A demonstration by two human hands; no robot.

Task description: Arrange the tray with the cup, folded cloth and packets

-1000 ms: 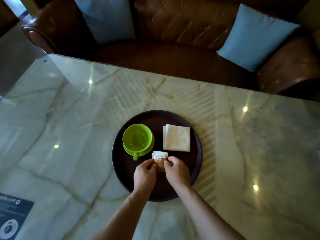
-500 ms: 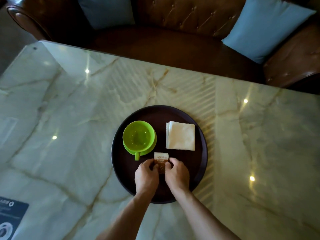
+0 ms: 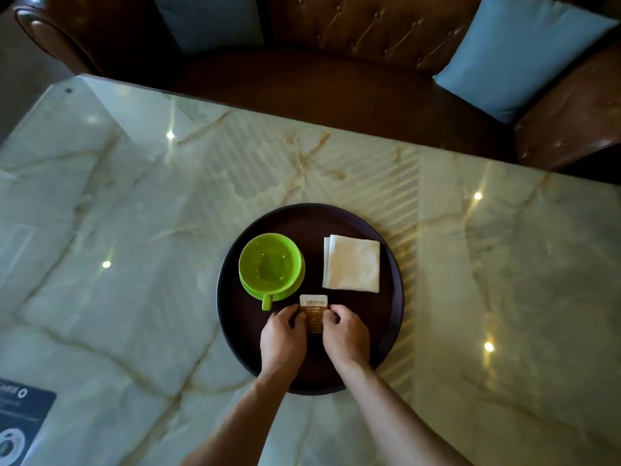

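Note:
A round dark tray [image 3: 386, 331] lies on the marble table. On its left half stands a green cup [image 3: 270, 264] on a green saucer, handle toward me. A folded white cloth [image 3: 351, 264] lies flat on the tray's right half. Between cup and cloth, nearer me, is a stack of brown and white packets [image 3: 313, 312]. My left hand [image 3: 284, 338] pinches the stack's left edge and my right hand [image 3: 344, 332] pinches its right edge. The stack's near end is hidden between my hands.
The marble table [image 3: 134, 264] spreads wide on both sides of the tray. A dark printed card [image 3: 20, 425] lies at the near left corner. Beyond the far edge is a brown leather sofa [image 3: 336, 89] with blue cushions [image 3: 514, 52].
The packets were tilted and loose between my fingers; now they are squared up and lie straight on the tray. My view has tipped downward slightly.

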